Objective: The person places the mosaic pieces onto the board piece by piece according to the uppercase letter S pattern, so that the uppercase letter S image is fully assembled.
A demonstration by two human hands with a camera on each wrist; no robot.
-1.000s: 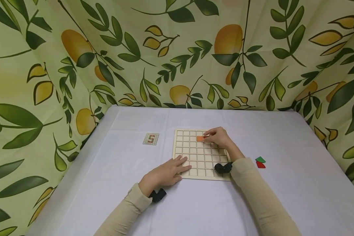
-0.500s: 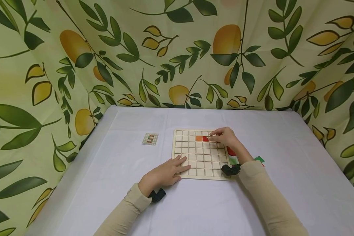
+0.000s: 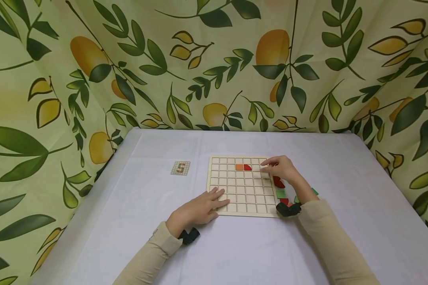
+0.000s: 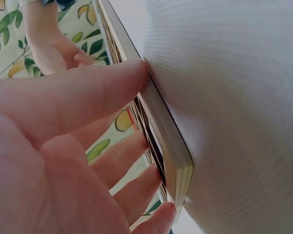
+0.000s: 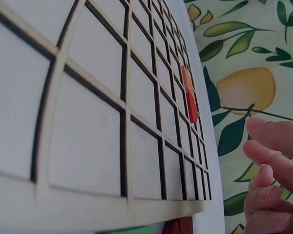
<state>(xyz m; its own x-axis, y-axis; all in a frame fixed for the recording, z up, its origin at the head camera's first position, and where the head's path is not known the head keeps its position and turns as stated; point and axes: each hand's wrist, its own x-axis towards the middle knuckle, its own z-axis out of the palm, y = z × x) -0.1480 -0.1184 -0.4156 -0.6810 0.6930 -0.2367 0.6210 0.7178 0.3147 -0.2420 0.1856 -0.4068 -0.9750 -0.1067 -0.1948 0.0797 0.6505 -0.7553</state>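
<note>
A square wooden grid board (image 3: 240,189) lies on the table. In its second row from the back sit an orange square tile (image 3: 239,167) and, right beside it, a red tile with a curved side (image 3: 247,168). My left hand (image 3: 199,208) rests on the near left corner, fingers spread over the grid; the left wrist view shows the thumb (image 4: 112,83) against the board's side edge. Over the board's far right part hovers my right hand (image 3: 281,168), with nothing between its loosely bent fingers. The right wrist view shows its fingertips apart from the red tile (image 5: 191,108).
Along the board's right edge lie loose tiles: dark red ones (image 3: 279,182), a green square (image 3: 281,194) and others partly hidden by my right arm. A small card with a gridded S pattern (image 3: 180,168) lies left of the board. Leaf-patterned cloth (image 3: 214,71) hangs behind the white table.
My right hand has let go of the red tile, leaving it beside the orange one, and moved to the right. Loose tiles right of the board have come into sight. My left hand stays put.
</note>
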